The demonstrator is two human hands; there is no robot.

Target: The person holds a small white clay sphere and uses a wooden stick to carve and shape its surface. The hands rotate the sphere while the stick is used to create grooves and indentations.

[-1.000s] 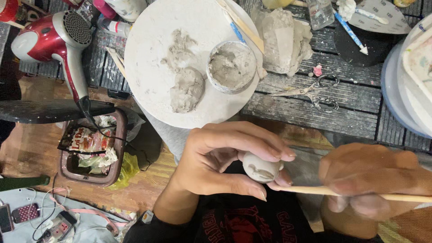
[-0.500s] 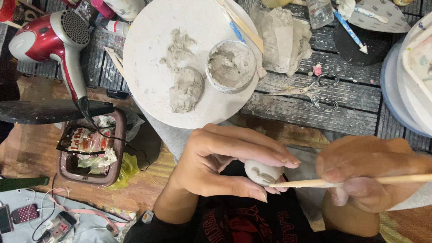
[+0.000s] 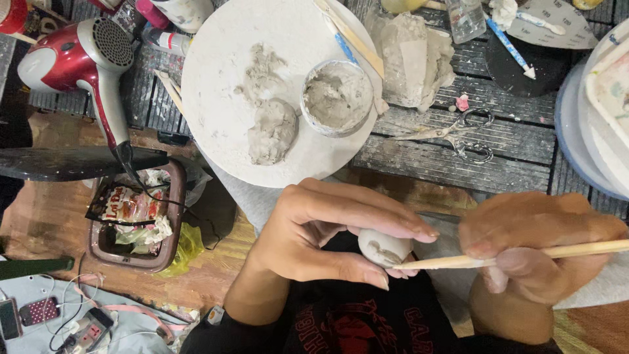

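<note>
Two hands are busy here, and both are yours. Start with the biggest thing: the round white board (image 3: pixel 223 59) on the dark slatted wooden table (image 3: pixel 445 157). It has not moved since a second ago. On it lies a grey lump of wet clay (image 3: pixel 272 131), and next to that sits a small round tub of grey clay paste (image 3: pixel 337 97). Left of the board lies the red and silver hair dryer (image 3: pixel 78 56). Right of the board lie metal scissors (image 3: pixel 452 134). Below the table edge stands a brown bin full of wrappers (image 3: pixel 134 223).

Now your hands. Your left hand (image 3: pixel 321 229) curls around a small white clay ball (image 3: pixel 383 248). Your thumb is under it and your long fingers (image 3: pixel 380 219) lie pressed together over the top, so the ball is held in front of your dark shirt, near your tummy.

Your right hand (image 3: pixel 544 252) pinches a thin pale wooden stick (image 3: pixel 524 255) between thumb and fingers. Here is what changed: a second ago the stick lay lower, under the ball. Now it sits higher, and its tip touches the ball's lower right side. You look to be smoothing or marking the ball, so I think the shaping is going on, bit by bit. The ball shows a grey smear on its front.
</note>
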